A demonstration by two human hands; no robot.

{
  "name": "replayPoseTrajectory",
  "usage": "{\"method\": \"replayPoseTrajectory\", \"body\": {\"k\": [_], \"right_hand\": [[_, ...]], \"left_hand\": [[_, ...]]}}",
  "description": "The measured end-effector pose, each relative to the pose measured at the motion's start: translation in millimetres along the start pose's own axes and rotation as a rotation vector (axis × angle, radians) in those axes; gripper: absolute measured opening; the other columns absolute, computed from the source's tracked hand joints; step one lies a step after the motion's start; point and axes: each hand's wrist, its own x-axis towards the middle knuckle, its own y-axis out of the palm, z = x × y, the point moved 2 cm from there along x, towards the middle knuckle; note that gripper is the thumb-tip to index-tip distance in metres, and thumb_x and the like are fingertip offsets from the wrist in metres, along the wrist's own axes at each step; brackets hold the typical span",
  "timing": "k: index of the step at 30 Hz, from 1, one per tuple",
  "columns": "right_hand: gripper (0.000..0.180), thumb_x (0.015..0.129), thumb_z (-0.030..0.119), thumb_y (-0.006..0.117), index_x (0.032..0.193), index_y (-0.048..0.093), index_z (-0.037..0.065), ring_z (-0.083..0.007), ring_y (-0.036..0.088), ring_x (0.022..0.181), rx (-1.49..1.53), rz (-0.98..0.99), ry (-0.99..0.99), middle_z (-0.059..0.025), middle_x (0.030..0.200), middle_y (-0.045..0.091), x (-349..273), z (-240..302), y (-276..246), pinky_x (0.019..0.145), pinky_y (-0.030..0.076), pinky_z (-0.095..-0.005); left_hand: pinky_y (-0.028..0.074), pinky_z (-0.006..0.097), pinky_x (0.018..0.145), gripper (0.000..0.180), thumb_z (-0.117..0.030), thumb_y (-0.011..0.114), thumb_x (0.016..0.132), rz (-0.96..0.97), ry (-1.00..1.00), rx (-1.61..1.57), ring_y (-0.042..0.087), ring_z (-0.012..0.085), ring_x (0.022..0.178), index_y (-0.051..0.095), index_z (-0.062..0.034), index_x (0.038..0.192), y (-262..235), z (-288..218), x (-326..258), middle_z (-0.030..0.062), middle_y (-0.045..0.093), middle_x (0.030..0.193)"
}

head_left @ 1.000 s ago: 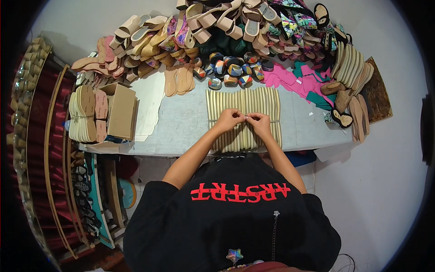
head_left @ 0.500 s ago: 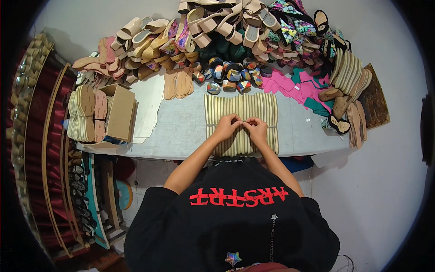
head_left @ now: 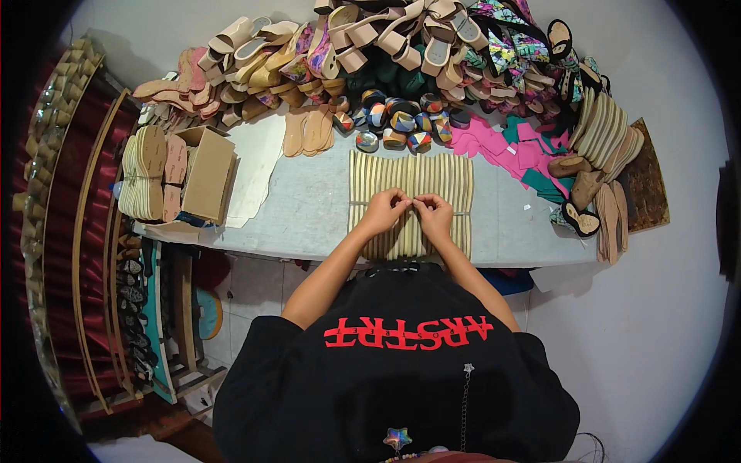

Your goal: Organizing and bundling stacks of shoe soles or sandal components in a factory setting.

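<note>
A bundle of cream-and-olive striped shoe soles (head_left: 411, 171), packed on edge side by side, lies on the table right in front of me. A thin grey cord (head_left: 463, 213) runs across the bundle's middle and passes under my fingers. My left hand (head_left: 386, 211) is closed in a pinch at the cord over the centre of the bundle. Just to its right my right hand (head_left: 434, 217) pinches too, its fingertips almost touching the left ones. The cord's ends between my fingertips are too small to make out.
Finished sandals (head_left: 363, 35) are heaped along the back, with small multicoloured heels (head_left: 403, 121) before them. A cardboard box (head_left: 208, 174) and tied soles (head_left: 142, 174) stand at left. Pink fabric pieces (head_left: 494, 150), another striped bundle (head_left: 602, 127) and a wooden board (head_left: 647, 181) lie at right.
My view has shifted slightly, so the table's contents sit a little differently. Both hands stay at the middle of the bundle, still pinching, with fingertips close together.
</note>
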Motion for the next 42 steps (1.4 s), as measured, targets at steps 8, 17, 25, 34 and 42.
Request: {"method": "replayPoseTrajectory", "body": {"k": [8, 17, 25, 34, 42], "right_hand": [[0.010, 0.072, 0.011, 0.066, 0.076, 0.064, 0.002, -0.0065, 0.049, 0.055, -0.003, 0.069, 0.065, -0.0026, 0.066, 0.061, 1, 2, -2, 0.052, 0.039, -0.0218], [0.009, 0.071, 0.011, 0.067, 0.075, 0.064, 0.003, -0.0058, 0.046, 0.054, -0.028, 0.046, 0.044, -0.0014, 0.064, 0.060, 3, -5, -1, 0.050, 0.037, -0.0216], [0.008, 0.072, 0.009, 0.065, 0.076, 0.063, 0.002, -0.0053, 0.046, 0.055, 0.028, -0.008, 0.070, -0.0018, 0.065, 0.060, 0, -5, 3, 0.050, 0.038, -0.0215], [0.006, 0.076, 0.002, 0.062, 0.079, 0.059, -0.001, -0.0051, 0.050, 0.063, 0.037, 0.003, 0.090, -0.0022, 0.072, 0.059, -1, -2, 4, 0.056, 0.040, -0.0185], [0.009, 0.073, 0.006, 0.065, 0.080, 0.065, 0.000, -0.0041, 0.048, 0.058, -0.088, 0.061, 0.075, -0.0015, 0.072, 0.061, -3, 12, -2, 0.053, 0.039, -0.0193]], "left_hand": [[0.043, 0.022, 0.058, 0.012, -0.011, 0.059, 0.080, 0.137, -0.075, -0.222, 0.053, 0.0072, 0.068, 0.057, 0.0007, 0.080, 0, 9, -1, 0.0041, 0.060, 0.081], [0.045, 0.022, 0.063, 0.010, -0.007, 0.060, 0.076, 0.165, -0.029, -0.240, 0.054, 0.0076, 0.070, 0.056, 0.0017, 0.076, -5, 4, 0, 0.0065, 0.061, 0.086], [0.043, 0.021, 0.060, 0.010, -0.008, 0.060, 0.077, 0.279, -0.023, -0.196, 0.052, 0.0056, 0.066, 0.055, 0.0002, 0.077, -8, -2, 10, 0.0036, 0.060, 0.077], [0.045, 0.023, 0.060, 0.010, -0.006, 0.059, 0.079, 0.320, -0.005, -0.150, 0.055, 0.0080, 0.065, 0.060, 0.0021, 0.085, -7, 3, 21, 0.0048, 0.061, 0.072], [0.047, 0.027, 0.065, 0.012, -0.006, 0.059, 0.078, 0.222, 0.124, 0.155, 0.059, 0.0156, 0.069, 0.061, 0.0031, 0.086, -7, -5, 12, 0.0112, 0.063, 0.075]]}}
